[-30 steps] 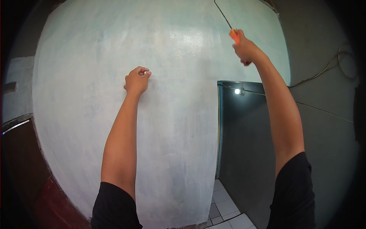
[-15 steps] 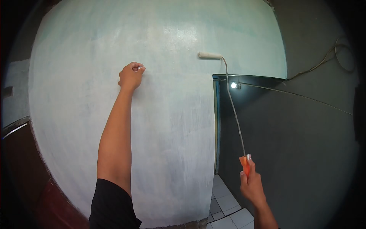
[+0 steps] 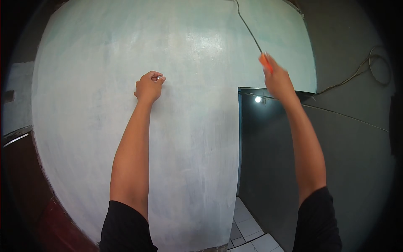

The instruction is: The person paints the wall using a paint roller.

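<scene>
Clamping the orange-handled paint roller [image 3: 265, 62], bare right hand [image 3: 278, 80] is pointing its thin bent metal rod [image 3: 251, 34] up-left over the pale painted wall [image 3: 189, 134], curled left hand [image 3: 148, 89] sitting farther off, contents unclear.

The wall [image 3: 189, 126] looks glossy, the roller rod [image 3: 249, 31] metal, the sleeves [image 3: 124, 227] cloth.

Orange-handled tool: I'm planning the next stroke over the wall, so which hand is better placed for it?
Probably the right hand: it grips the orange-handled tool, whose metal rod extends upward in front of the pale wall. The left hand is curled, raised farther left, apart from the tool.
</scene>
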`<move>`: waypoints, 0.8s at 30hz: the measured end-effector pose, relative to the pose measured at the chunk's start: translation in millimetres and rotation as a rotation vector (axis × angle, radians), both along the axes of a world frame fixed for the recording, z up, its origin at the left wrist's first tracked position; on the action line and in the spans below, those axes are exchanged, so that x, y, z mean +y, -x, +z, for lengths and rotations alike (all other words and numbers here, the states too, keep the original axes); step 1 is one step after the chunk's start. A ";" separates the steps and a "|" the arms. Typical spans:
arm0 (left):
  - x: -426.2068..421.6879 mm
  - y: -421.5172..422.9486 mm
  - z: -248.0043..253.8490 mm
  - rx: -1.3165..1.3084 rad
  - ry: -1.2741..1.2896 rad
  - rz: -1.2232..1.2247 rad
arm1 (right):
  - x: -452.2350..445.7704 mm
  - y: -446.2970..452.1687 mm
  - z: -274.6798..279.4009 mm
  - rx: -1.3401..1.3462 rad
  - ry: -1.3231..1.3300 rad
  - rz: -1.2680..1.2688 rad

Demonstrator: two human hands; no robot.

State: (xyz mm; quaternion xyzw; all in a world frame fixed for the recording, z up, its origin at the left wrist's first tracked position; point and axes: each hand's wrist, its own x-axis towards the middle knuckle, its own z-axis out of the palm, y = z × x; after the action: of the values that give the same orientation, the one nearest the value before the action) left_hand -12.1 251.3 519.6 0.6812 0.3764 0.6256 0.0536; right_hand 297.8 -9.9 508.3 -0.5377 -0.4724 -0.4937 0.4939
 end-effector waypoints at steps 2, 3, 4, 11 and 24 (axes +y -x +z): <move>4.2 0.2 2.3 -0.002 -0.007 -0.021 | 6.4 16.3 47.6 0.157 0.072 -0.004; 5.6 0.0 2.1 0.007 -0.002 -0.018 | 2.7 32.3 63.7 0.229 0.121 0.018; 7.0 -0.1 1.9 0.002 -0.008 -0.016 | -2.5 45.0 72.7 0.302 0.170 0.039; 10.9 0.8 2.8 0.007 -0.011 -0.017 | -6.5 25.5 -1.2 0.167 0.119 -0.009; 23.8 0.4 7.6 0.026 -0.005 -0.034 | -102.1 109.5 -360.8 0.614 0.440 0.149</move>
State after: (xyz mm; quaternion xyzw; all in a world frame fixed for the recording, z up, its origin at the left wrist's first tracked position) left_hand -12.4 275.1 527.2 0.6956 0.3641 0.6167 0.0578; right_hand 188.3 -112.0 147.4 -0.7179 -0.4350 -0.1591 0.5196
